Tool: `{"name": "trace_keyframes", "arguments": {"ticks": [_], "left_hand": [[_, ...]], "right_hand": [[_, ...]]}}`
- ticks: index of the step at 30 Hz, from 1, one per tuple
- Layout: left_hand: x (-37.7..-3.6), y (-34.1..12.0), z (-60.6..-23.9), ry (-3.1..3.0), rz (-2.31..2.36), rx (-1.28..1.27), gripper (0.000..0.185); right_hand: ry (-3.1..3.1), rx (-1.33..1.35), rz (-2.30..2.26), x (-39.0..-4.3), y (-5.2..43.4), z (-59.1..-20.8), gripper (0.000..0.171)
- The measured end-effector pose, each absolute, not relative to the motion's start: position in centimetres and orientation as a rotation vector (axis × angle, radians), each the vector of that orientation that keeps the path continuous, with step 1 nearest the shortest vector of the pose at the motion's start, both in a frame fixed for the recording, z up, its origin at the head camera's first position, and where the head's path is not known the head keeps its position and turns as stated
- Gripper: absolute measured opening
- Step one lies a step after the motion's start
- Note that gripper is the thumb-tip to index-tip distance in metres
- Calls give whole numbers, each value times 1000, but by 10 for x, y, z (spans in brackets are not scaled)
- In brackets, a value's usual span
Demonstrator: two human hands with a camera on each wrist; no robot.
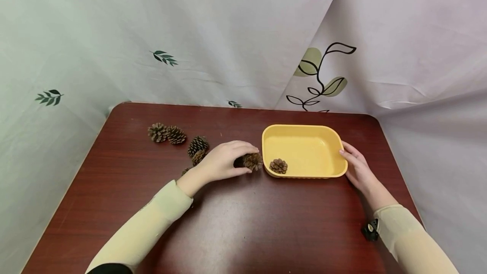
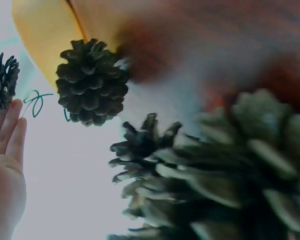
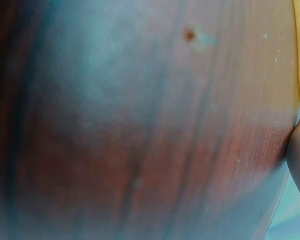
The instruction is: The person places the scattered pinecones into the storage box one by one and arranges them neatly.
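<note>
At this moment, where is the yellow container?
In the head view, the yellow container stands right of centre on the table, its right end held by the right hand, a pine cone in its near left corner.

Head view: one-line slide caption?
Left grip holds a pine cone beside a yellow tub containing another cone; right grip holds the tub's right end.

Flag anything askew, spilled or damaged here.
Nothing stands out. The tray sits flat with no visible damage, one cone inside. The left hand holds another cone beside it; the right hand grips its right end. No spill shows.
</note>
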State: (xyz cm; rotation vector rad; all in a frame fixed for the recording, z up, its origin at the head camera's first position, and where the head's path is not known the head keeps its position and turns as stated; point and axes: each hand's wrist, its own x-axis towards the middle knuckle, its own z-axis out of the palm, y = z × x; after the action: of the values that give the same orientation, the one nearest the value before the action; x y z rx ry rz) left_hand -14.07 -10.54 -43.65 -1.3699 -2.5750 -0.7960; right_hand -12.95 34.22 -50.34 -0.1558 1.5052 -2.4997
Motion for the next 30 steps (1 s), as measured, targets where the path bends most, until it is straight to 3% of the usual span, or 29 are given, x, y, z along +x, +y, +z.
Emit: {"name": "trace_keyframes", "arguments": {"ticks": [30], "left_hand": [[-178, -6, -440, -2701, -903, -1473, 48]], "right_hand": [[1493, -121, -2501, -131, 342, -503, 45]]}}
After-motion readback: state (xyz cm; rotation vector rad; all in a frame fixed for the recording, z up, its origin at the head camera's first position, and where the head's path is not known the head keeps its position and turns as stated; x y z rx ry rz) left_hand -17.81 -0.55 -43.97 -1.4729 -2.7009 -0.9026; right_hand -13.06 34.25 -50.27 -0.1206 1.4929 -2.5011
